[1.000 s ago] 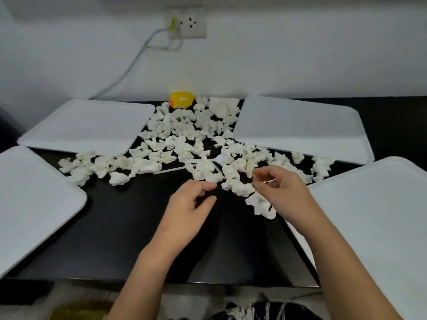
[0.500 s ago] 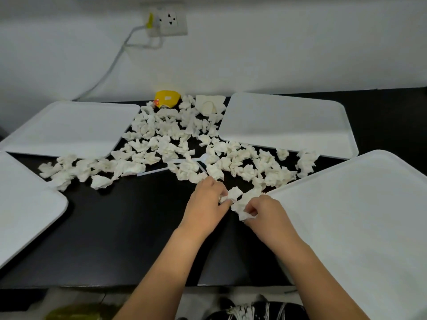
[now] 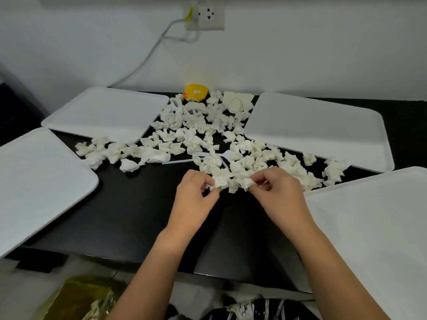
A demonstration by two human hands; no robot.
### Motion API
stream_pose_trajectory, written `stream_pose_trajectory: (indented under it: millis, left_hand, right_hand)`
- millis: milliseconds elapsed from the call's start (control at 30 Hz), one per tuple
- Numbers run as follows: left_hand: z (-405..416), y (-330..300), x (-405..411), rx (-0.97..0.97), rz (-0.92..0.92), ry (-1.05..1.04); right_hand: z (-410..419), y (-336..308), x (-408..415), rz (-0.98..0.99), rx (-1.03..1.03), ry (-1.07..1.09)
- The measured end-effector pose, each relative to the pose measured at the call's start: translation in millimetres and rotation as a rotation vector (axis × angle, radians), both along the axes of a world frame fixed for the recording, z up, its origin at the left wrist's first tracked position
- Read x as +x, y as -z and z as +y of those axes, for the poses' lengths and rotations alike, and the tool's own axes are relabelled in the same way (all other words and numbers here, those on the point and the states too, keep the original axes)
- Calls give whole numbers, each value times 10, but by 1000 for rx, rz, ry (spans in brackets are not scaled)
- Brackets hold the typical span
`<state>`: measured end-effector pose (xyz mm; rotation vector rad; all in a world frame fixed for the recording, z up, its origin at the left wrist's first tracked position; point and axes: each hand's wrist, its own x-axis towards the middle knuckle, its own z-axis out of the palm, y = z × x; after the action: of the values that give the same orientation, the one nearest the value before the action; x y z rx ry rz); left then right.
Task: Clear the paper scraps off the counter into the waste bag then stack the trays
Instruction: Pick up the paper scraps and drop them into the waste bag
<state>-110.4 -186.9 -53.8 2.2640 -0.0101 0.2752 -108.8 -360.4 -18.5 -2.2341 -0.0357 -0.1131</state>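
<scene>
The crumpled white paper scraps (image 3: 208,135) lie in a loose band across the middle of the black table (image 3: 138,215), from the back wall to the near centre, between the trays. They look light, soft and compressible; I judge they offer no resistance and scatter easily, so the sound method is to bunch several together and take hold of the cluster from both sides, not piece by piece.

My left hand (image 3: 196,197) has its fingers curled and pinches a scrap at the near edge of the pile. My right hand (image 3: 277,195) also pinches scraps, fingers curled around a small clump. The two hands are close together.

Count: four flat white rectangular trays, namely far left (image 3: 104,112), near left (image 3: 34,181), far right (image 3: 323,130) and near right (image 3: 369,239). The scraps number several dozen; an exact count is not possible. One yellowish waste bag (image 3: 78,299) sits below the table's front edge. One thin clear plastic spoon (image 3: 227,154) lies partly under the scraps, and one small yellow object (image 3: 196,92) lies at the back.
</scene>
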Motion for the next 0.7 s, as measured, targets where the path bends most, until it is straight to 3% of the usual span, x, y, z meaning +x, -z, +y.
stream_pose_trajectory:
  millis: [300, 700]
  left_hand:
    - [851, -168, -371, -69, -54, -301]
    - [2149, -102, -1379, -59, -21, -757]
  right_hand:
    - [882, -67, -15, -76, 152, -272]
    - [2484, 98, -370, 33, 177, -728]
